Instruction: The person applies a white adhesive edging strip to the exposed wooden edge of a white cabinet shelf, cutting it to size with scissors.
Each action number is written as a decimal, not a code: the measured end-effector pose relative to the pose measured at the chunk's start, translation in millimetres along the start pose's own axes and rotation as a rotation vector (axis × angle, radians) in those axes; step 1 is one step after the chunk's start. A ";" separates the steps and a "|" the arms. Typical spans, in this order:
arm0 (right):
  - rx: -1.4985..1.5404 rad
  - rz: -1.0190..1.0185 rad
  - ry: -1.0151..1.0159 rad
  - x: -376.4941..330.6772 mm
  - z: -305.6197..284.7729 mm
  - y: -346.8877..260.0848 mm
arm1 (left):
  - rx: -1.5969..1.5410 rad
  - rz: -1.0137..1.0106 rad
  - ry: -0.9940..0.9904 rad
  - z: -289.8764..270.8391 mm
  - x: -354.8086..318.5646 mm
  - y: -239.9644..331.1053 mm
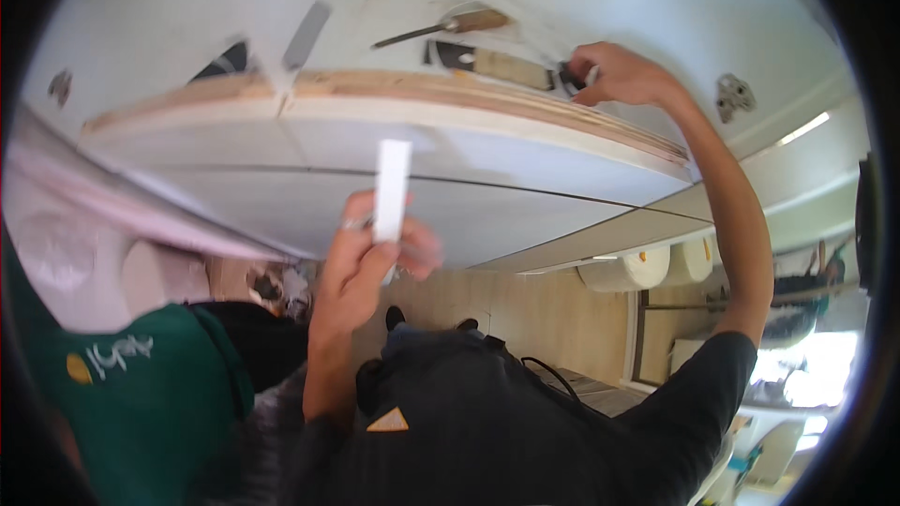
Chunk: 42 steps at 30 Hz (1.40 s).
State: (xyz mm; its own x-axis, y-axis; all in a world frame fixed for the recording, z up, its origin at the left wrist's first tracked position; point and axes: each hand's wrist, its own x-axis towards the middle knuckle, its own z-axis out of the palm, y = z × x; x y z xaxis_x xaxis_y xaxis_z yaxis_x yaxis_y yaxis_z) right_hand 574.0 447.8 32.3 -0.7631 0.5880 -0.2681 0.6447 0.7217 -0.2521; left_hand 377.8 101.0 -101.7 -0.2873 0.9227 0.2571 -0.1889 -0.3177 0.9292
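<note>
In the head view, the white strip (pixel 393 189) is up in front of the person's body, just this side of the layered wooden edge (pixel 375 86) as I look down on it. It stands nearly upright in the left hand (pixel 352 267), most of its length rising above the fingers. I'd judge it light and fairly stiff — narrow enough to bend or snap if forced, and perhaps a little slick on its smooth face. The lower end, where the thumb sits, looks the sensible place to take hold, by the narrow sides.

That left hand is pinching the strip between thumb and fingers, the other fingers loosely curled and blurred (a ring (pixel 356 223) shows on one of them).

The right hand (pixel 623 75) is stretched out over the pale surface behind the wood, fingers bent down around a small dark object (pixel 570 77). They touch it, or nearly — I can't tell how firmly they close, or whether it is lifted. Just beside it lies a broad-bladed tool with a pale handle (pixel 514 67), and beyond that a slim tool with a wooden handle (pixel 483 21).
</note>
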 end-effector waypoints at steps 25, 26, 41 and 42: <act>1.111 -0.224 0.120 -161.9 219.9 -57.1 | 0.098 -0.193 -0.047 60.8 -7.7 -10.6; 1.060 -0.212 0.122 -162.3 219.6 -54.0 | 0.091 -0.208 -0.050 65.9 -8.8 -10.0; 0.881 -0.280 0.174 -171.4 222.0 -34.5 | 0.145 -0.226 -0.164 99.3 -17.3 -31.7; 0.842 -0.282 0.188 -173.3 218.5 -35.6 | 0.150 -0.211 -0.182 99.1 -17.7 -32.4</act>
State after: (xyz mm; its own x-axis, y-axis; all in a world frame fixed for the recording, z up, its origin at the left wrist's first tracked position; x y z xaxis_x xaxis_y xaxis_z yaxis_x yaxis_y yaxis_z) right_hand 693.2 240.4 -115.5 -0.8449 0.5331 0.0445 0.1957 0.3855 -0.9017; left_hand 482.1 116.5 -110.0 -0.0811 0.9930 0.0854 -0.0820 -0.0921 0.9924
